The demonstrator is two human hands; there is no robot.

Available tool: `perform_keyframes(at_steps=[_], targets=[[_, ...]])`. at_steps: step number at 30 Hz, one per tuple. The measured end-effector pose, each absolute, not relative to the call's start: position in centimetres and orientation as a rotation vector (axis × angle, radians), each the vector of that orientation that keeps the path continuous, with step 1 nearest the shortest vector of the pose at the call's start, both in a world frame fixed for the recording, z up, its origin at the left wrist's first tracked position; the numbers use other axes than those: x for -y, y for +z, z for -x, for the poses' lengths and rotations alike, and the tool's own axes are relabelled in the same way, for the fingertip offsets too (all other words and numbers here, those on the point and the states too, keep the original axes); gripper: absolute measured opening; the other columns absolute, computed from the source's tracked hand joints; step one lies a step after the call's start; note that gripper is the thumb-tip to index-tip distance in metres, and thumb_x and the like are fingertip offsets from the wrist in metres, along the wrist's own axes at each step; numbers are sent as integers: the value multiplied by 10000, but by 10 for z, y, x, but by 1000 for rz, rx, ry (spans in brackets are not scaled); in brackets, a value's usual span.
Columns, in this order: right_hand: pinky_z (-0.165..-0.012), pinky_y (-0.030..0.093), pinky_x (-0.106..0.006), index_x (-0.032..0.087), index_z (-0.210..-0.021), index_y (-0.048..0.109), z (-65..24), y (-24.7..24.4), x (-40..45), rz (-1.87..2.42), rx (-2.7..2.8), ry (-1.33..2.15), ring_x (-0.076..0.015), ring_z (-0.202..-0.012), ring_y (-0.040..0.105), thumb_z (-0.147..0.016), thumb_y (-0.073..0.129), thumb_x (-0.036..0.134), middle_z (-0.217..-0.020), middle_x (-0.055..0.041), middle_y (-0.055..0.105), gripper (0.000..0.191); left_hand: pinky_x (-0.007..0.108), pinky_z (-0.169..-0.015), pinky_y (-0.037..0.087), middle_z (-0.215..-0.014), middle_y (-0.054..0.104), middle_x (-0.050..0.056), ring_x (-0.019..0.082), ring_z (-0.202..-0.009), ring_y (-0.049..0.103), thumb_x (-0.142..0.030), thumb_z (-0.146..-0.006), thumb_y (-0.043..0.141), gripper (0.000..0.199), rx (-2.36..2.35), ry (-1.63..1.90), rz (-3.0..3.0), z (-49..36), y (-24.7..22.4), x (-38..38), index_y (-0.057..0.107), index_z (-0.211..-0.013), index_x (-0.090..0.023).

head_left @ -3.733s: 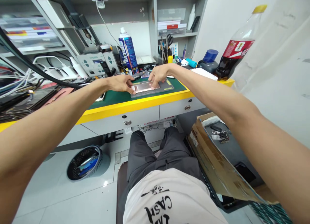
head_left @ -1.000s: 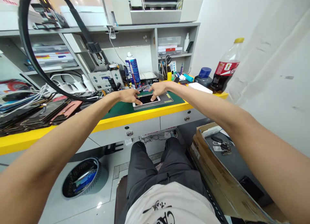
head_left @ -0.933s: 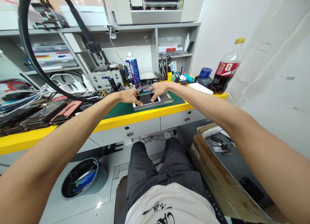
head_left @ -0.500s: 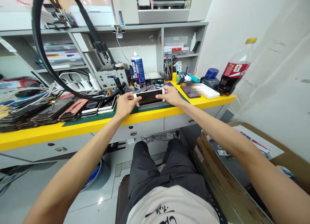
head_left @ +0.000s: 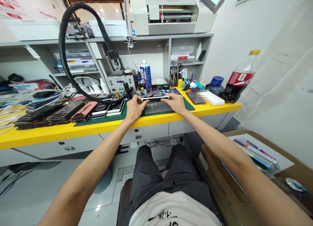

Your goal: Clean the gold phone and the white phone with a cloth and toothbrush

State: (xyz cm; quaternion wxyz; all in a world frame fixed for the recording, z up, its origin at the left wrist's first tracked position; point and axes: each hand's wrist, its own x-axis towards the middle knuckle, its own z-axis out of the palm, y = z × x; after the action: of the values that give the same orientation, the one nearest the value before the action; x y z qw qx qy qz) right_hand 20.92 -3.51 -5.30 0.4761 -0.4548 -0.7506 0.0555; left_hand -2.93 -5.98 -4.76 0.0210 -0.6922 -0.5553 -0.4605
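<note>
Head view: white-edged phone (head_left: 158, 98) pinched at both ends

L hand (head_left: 134, 109) has the phone's L end btwn thumb & fingers; R hand (head_left: 177, 104) pinches the R end the same way. Phone is seen almost edge-on, so its face is hard to read. It's btwn the hands, above/beyond the gray pad (head_left: 160, 107), which lies on the green mat (head_left: 187, 105); can't tell if phone & pad touch.

Just left of L hand: white-framed phones (head_left: 115, 109) on the mat; farther left, stacks of dark phones (head_left: 39, 114), w/ a pink one (head_left: 84, 110) btwn. Black hose (head_left: 62, 53) loops up & over behind those, near a gray-white control unit (head_left: 119, 84).

Beyond the hands, approx. mid: blue spray can (head_left: 146, 77), upright, w/ a black-front box (head_left: 160, 86) to its right. Past R hand: small yellow bottle (head_left: 180, 83), then a dark flat device (head_left: 193, 97), part pixelated, & a white block (head_left: 215, 98) beside it. Farther right, cola bottle (head_left: 241, 77), yellow cap, stands tilted in view on the yellow-edged bench (head_left: 220, 109).
</note>
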Motion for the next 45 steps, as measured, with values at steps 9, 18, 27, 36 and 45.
perform_keyframes(at_steps=[9, 18, 27, 36, 45], targets=[[-865, 510, -340, 207, -1095, 745, -209, -54, 18, 1089, 1850, -35, -276, -995, 693, -894, 599, 406, -1109, -88, 752, 319, 317, -767, 490, -934, 706, 69, 218, -854, 662, -464, -845, 614, 253, 1595, -1469, 2149, 28, -46, 46, 563, -903, -223], [-973, 497, -371, 161, -1122, 729, -198, -54, -5, 995, 1773, -205, -274, -1113, 665, -912, 594, 315, -1172, -116, 727, 293, 335, -883, 512, -1057, 695, 85, 219, -982, 665, -339, -849, 647, 223, 1375, -1658, 2035, 30, -52, 20, 550, -986, -192], [-1005, 471, -421, 194, -1069, 705, -199, -34, -15, 799, 1795, -364, -276, -1143, 637, -938, 581, 269, -1130, -99, 729, 195, 311, -876, 502, -1084, 695, 92, 220, -1036, 659, -371, -888, 620, 248, 1314, -1664, 1956, 35, -54, 8, 566, -1034, -179], [-849, 505, -403, 183, -1013, 621, -189, 7, 2, 544, 2049, -519, -270, -960, 611, -956, 561, 274, -1018, -122, 653, 123, 355, -812, 460, -895, 735, 120, 297, -982, 623, -443, -858, 637, 289, 1510, -1285, 2063, 36, -41, -4, 766, -903, -188], [-791, 543, -389, 161, -1017, 582, -169, -3, 19, 400, 2030, -633, -264, -902, 595, -991, 476, 237, -934, -140, 588, 132, 334, -753, 440, -903, 752, 115, 304, -925, 638, -463, -921, 535, 358, 1622, -1077, 2100, 19, -36, -3, 765, -1078, -238]])
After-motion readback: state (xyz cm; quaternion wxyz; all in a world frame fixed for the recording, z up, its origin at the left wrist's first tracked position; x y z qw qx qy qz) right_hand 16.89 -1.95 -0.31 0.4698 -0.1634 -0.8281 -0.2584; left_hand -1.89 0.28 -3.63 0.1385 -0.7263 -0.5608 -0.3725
